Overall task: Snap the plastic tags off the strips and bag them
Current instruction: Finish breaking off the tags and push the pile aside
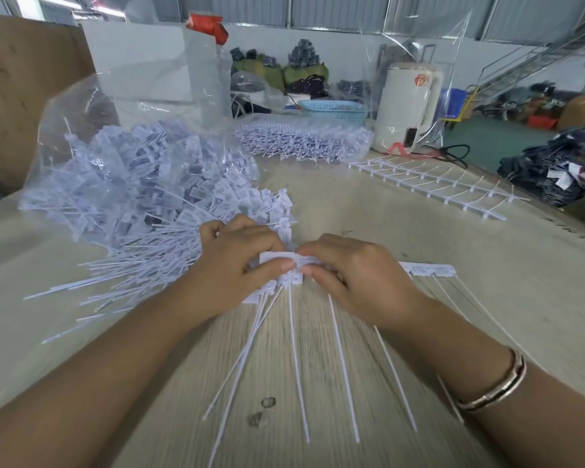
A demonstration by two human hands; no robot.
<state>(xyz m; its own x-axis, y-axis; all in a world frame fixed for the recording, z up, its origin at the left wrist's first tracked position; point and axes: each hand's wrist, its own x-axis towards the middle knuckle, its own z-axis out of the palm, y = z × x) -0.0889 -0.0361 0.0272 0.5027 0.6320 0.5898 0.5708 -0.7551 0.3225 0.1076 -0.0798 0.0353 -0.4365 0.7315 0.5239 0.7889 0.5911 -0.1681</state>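
A white strip of tags (318, 265) is gripped near the middle of the table (385, 231) by both hands, tails trailing toward the near edge. The left hand (240, 261) is curled around loose tags, thumb pressed on the strip; the right hand (348, 275) pinches it. A clear bag (132, 170) of tags lies at far left.

The way to the left is being blocked by the clear bag (115, 157) and the heap of loose tags (142, 231) spilling from it. Bare surface (368, 211) is being left open ahead, bounded by a stripped strip (429, 184) and, farther back, stacked strips (304, 140) and a kettle (407, 106).
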